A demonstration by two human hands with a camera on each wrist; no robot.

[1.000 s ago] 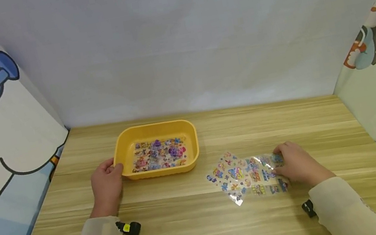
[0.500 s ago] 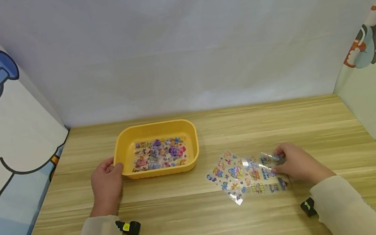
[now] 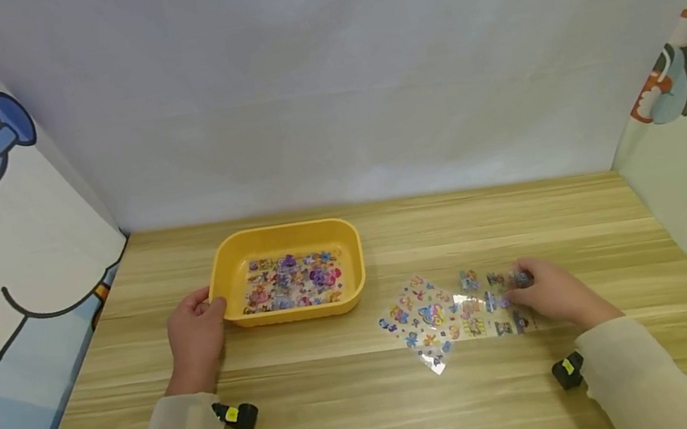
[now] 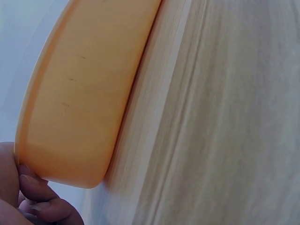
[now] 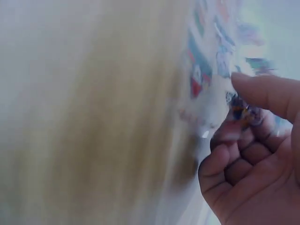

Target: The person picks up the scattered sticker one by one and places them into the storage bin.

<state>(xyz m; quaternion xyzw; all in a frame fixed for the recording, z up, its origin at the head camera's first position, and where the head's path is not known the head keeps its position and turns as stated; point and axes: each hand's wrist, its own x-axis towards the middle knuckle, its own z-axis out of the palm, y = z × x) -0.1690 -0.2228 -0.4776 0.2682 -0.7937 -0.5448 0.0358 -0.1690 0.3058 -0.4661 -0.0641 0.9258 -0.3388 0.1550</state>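
My left hand (image 3: 198,340) grips the left end of a yellow plastic tray (image 3: 297,314), thumb on the rim and fingers beneath it; the left wrist view shows the tray's side wall (image 4: 89,103) beside the curled fingers. Inside the tray lie clear sticker sheets (image 3: 274,288) with colourful cartoon prints. My right hand (image 3: 554,294) pinches the right edge of a clear sticker sheet (image 3: 490,302) between thumb and fingers. Its left part overlaps a second sticker sheet (image 3: 420,320), turned like a diamond on the table. In the right wrist view the pinched sheet (image 5: 201,61) is blurred.
The wood-grain table (image 3: 353,427) carries all of this. A pale curtain (image 3: 333,78) closes off the back. Printed cartoon cloths hang at the left (image 3: 8,228) and right. A small black device sits at each wrist.
My right hand has moved slightly right with the pinched sheet, which has shifted and turned a little over the other sheet. The left hand and tray stay in place.
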